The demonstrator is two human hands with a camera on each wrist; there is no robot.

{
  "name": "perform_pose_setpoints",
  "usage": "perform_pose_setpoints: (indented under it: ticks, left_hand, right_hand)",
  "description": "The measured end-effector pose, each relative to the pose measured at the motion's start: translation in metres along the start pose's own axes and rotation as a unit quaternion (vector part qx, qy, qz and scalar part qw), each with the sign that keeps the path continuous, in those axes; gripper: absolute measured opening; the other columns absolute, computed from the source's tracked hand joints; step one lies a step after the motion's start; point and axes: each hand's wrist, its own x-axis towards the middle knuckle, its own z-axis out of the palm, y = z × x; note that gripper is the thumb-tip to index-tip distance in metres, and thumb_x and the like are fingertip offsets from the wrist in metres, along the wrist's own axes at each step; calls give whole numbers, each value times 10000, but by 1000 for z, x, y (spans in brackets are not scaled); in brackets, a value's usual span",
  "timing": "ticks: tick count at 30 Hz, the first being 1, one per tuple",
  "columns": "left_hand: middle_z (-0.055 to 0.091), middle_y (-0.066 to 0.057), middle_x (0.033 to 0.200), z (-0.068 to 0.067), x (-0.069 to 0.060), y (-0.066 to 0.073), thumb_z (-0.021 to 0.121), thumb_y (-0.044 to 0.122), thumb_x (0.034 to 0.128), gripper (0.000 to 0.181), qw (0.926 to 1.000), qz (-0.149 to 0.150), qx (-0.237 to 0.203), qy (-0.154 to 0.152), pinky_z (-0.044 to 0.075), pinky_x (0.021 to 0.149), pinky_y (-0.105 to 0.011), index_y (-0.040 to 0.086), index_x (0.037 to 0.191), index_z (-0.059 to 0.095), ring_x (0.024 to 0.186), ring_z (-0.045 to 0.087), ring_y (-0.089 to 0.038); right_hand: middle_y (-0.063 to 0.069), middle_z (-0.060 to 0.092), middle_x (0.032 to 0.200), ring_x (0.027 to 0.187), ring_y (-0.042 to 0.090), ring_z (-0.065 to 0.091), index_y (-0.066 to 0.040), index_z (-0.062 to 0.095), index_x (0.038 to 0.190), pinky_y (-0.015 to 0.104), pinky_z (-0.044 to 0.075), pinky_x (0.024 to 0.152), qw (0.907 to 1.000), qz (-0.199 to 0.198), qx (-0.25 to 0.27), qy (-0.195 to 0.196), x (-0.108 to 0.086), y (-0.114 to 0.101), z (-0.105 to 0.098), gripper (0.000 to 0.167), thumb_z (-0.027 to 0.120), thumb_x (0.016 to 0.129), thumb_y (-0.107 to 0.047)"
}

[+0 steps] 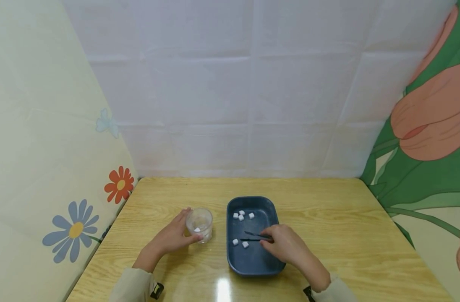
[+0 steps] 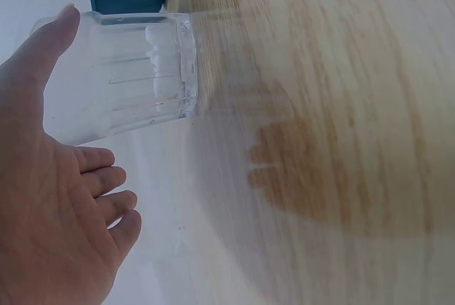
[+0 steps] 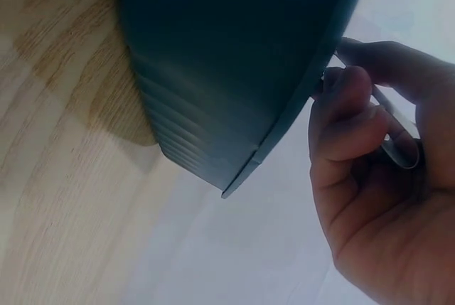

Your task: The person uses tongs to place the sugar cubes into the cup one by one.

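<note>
Dark tweezers (image 1: 254,240), partly covered by the right hand (image 1: 286,245) pinching them, jut leftward within the tray (image 1: 256,262); the left hand (image 1: 173,236), fingers relaxed, flanks a glass (image 1: 199,224).

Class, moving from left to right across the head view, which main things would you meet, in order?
Blue flower, red flower, left hand, glass, tray, right hand, pink flowers.

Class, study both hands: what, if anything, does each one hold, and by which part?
The right hand holds tweezers, partway along their arms. The left hand is loosely at the glass, with no clear grip on it.
</note>
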Motion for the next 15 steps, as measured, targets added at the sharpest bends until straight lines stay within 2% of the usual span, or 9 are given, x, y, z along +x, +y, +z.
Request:
perform_pose_setpoints:
  ticks: [15]
  left_hand:
    - [241,-180,1658,0,0,0,670,687,854,1077,10000,23,35,62,314,1146,-631,20,1595,264,1522,221,-400]
  right_hand:
    - [13,748,900,756,94,650,-44,789,1026,275,543,607,9998,112,35,-186,-1,3,1,181,778,884,-155]
